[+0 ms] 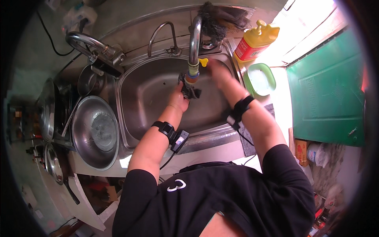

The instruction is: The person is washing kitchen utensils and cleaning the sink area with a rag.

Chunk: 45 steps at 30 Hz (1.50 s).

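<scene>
My left hand [178, 99] grips a dark grey wet-looking cloth [192, 92] under the end of the chrome faucet [194, 41]. Part of the cloth is hidden behind the faucet's outlet fitting [192, 78]. To the right of the spout, my right hand [219, 74] is blurred, with its fingers close to a small yellow three-lobed knob [203, 62]. Whether those fingers touch the knob is not clear. Both hands are over a stainless steel sink basin [148, 109].
A yellow jug with a red label [254, 44] and a light-green tub [260, 79] stand right of the sink. On the left are a large metal bowl [96, 133] and a second faucet [88, 44]. Dark mesh scrubbers [213, 22] lie behind the spout. A green panel [325, 91] rises at right.
</scene>
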{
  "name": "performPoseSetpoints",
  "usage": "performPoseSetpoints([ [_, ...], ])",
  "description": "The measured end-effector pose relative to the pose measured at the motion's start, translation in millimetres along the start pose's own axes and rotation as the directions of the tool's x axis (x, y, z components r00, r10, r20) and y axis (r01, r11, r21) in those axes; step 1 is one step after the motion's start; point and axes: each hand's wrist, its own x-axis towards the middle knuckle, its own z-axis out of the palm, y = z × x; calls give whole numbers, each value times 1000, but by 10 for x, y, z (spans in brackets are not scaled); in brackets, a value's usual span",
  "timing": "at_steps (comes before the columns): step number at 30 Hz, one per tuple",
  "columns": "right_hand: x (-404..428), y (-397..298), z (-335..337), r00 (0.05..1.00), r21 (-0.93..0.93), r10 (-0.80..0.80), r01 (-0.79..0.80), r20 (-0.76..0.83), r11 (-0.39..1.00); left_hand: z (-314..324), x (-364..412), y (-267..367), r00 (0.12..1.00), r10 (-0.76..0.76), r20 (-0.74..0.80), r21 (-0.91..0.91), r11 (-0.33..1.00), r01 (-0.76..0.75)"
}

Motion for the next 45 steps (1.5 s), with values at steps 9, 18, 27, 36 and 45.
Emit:
performPoseSetpoints([
  [9, -360, 118, 586, 954, -80, 260, -251, 147, 965, -310, 135, 71, 960, 221, -171, 552, 829, -93],
  [18, -778, -152, 961, 985, -262, 52, -6, 167, 965, -207, 62, 43, 995, -102, 7, 31, 994, 102],
  [27, -519, 70, 581, 967, -565, -256, 202, -15, 800, 110, -80, -144, 960, 159, -232, 346, 935, -71],
  [36, 8, -639, 173, 858, -436, -338, 153, -386, 887, -26, -234, 13, 978, 90, -187, 291, 956, -32],
  [45, 341, -683, -166, 946, -574, -233, 66, -224, 816, -123, -431, 83, 996, -63, 59, 29, 998, 61],
])
